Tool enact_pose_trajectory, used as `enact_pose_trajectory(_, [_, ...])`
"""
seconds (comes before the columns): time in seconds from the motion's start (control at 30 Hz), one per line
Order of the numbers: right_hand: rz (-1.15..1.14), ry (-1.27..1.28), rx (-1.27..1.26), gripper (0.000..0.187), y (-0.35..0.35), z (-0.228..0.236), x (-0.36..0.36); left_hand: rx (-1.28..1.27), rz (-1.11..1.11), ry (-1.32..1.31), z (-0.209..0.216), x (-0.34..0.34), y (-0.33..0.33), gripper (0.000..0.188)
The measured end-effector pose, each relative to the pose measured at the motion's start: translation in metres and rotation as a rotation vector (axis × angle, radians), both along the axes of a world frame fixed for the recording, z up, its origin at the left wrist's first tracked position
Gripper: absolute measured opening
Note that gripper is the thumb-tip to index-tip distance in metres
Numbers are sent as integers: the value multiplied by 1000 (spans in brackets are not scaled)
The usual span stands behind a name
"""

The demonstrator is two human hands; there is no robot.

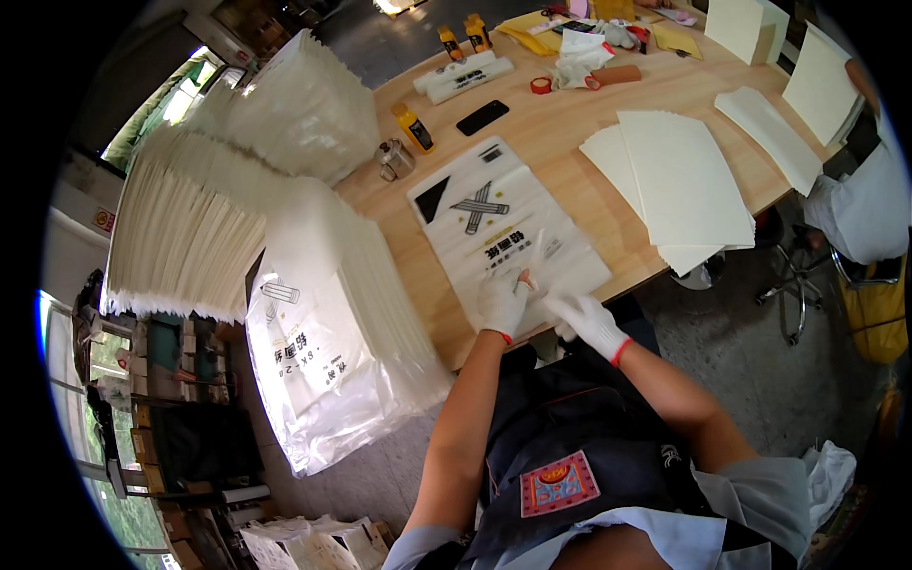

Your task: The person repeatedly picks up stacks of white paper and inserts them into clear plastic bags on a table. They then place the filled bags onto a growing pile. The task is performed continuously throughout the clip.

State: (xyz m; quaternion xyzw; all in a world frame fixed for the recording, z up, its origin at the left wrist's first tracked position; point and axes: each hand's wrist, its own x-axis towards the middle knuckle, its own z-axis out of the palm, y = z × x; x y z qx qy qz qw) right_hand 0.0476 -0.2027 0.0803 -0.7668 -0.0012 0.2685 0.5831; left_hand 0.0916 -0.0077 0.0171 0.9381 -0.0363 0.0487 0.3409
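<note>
A clear plastic bag printed with crossed pencils and dark lettering lies flat on the wooden table in front of me. My left hand, in a white glove with a red cuff, is at the bag's near edge, its fingers closed on the film; a bare fingertip shows. My right hand, gloved the same way, is just right of it at the same edge. Its fingers stretch left over the film, with the thumb lower and apart. Glare on the plastic blurs the fingertips.
Tall stacks of filled plastic bags stand close on my left. White paper sheets lie to the right. A phone, a metal pot, a yellow bottle and tape rolls sit farther back. Another person is at the far right.
</note>
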Motion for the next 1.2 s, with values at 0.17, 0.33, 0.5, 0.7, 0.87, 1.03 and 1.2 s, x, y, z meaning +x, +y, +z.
enact_pose_trajectory(0.17, [-248, -579, -164, 54, 26, -86, 56, -217, 82, -159, -11, 14, -7, 23])
enact_pose_trajectory(0.33, [22, -431, -634, 46, -8, -80, 45, -1216, 155, -210, 86, 9, -1, 19])
enact_pose_trajectory(0.5, [124, -144, -439, 43, -36, -44, 30, -1054, 165, -152, 132, 1, -13, 18])
enact_pose_trajectory(0.7, [-148, -580, 233, 34, 23, 26, 27, -635, 8, -150, 109, -6, -21, 15])
enact_pose_trajectory(0.87, [166, -725, -390, 16, 61, -44, 71, -385, -78, -265, 167, -50, -67, 18])
enact_pose_trajectory(1.03, [319, -689, -468, 17, 54, -40, 63, -212, -193, -114, 150, -93, -92, 19])
enact_pose_trajectory(1.2, [218, -606, -595, 20, -39, 0, 42, -366, -33, -283, 97, -73, -72, 17])
